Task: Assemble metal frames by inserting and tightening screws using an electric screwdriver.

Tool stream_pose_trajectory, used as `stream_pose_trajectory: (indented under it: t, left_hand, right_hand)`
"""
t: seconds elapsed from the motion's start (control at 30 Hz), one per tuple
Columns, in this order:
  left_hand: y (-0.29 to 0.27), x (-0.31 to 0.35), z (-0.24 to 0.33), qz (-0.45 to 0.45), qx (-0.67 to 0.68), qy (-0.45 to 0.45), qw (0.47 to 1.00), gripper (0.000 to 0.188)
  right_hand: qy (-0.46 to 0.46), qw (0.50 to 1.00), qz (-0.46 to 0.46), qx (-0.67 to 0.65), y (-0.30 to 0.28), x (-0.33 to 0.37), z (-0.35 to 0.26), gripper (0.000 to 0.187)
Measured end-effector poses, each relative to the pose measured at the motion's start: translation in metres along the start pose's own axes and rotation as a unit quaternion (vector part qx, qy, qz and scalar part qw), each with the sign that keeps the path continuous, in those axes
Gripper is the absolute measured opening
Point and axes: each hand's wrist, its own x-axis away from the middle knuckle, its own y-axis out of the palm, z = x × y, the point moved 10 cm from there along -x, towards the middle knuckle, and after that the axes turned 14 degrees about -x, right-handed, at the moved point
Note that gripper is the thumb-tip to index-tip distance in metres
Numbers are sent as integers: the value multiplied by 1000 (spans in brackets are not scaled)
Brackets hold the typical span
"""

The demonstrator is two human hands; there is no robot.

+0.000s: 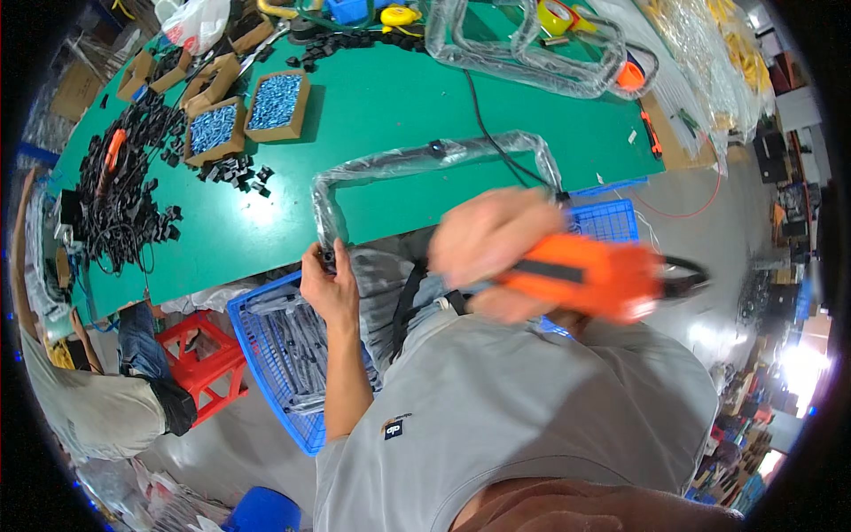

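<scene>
At the table edge, left hand (326, 282) grips the plastic-wrapped frame (425, 160); right hand (496, 253) clutches an orange power screwdriver (594, 277).

Left hand (328, 282) gripping plastic-wrapped frame (425, 160), right hand (492, 244) holding orange screwdriver (594, 275)

Frame (425, 168) lies on table (390, 97) ahead of me; boxes of screws (275, 105) behind it, leftward. Crate (284, 355) sits below table edge, stool (202, 353) left of it.

Green worktable (390, 115), grey floor (709, 204) (glossy), red stool (206, 355)
</scene>
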Motion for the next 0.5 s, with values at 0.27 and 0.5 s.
stream_pose_trajectory:
  t: [0.27, 0.5]
  left_hand:
    - [-6, 5, 15, -39, 14, -21, 999, 30]
    - [-64, 7, -22, 46, 142, -109, 983, 29]
  right_hand:
    - [-125, 966, 207, 87, -129, -18, -232, 32]
    - [-214, 922, 308, 99, -204, 2, -295, 29]
